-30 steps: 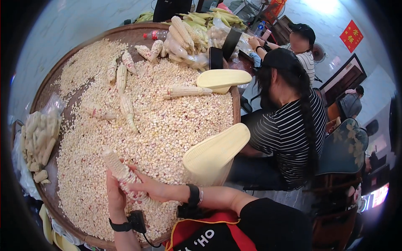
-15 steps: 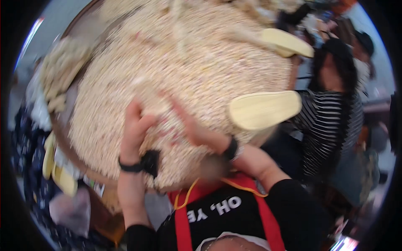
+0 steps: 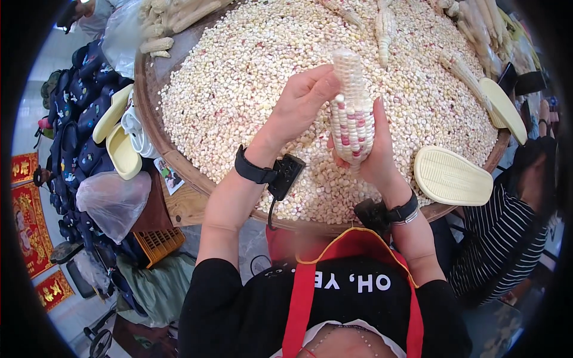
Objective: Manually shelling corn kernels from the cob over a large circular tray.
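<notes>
Corn cob (image 3: 352,122), steeply tilted above the kernels (image 3: 239,113), far end stripped, lower part rowed in white and red. Right grip (image 3: 377,152) wrapped around the lower part; left grip (image 3: 304,98) curled at the cob's left side by the stripped stretch, whether pinching anything, cannot tell. Open room for moving over low kernels to left and far side. Tray rim (image 3: 148,113) curving left and near, beneath both forearms; yellow slipper (image 3: 453,176) overlapping the right edge, near the right wrist.

Bumpy corn cob (image 3: 353,119), crinkled plastic bag (image 3: 113,200)
</notes>
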{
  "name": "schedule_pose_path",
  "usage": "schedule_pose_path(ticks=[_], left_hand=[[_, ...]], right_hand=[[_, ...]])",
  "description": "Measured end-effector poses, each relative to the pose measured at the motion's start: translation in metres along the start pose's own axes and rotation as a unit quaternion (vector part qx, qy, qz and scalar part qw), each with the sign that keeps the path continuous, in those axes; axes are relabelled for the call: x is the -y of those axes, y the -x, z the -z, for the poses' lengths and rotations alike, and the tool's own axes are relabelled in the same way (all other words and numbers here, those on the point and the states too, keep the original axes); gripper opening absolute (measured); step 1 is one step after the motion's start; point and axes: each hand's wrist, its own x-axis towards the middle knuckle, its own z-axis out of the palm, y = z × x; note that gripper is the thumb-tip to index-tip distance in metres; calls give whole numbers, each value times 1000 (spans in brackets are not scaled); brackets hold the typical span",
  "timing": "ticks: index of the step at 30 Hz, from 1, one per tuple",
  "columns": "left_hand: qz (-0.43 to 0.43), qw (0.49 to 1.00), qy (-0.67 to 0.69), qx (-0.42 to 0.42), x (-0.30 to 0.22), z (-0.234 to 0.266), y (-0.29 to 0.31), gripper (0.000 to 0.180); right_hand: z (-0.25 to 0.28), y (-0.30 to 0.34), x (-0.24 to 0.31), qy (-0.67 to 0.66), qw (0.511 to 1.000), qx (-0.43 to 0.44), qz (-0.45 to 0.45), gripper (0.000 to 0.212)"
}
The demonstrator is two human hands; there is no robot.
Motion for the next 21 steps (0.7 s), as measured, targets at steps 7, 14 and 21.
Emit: schedule_pose_path(ticks=[7, 14, 21], left_hand=[[10, 996, -26, 87, -7, -4, 3, 55], [5, 999, -16, 48, -1, -5, 2, 50], [-18, 998, -52, 7, 0, -7, 2, 38]], right_hand=[[5, -1, 1, -20, 999, 33, 16, 61], [6, -3, 2, 5, 1000, -2, -4, 63], [5, -5, -3, -7, 1000, 2, -7, 64]])
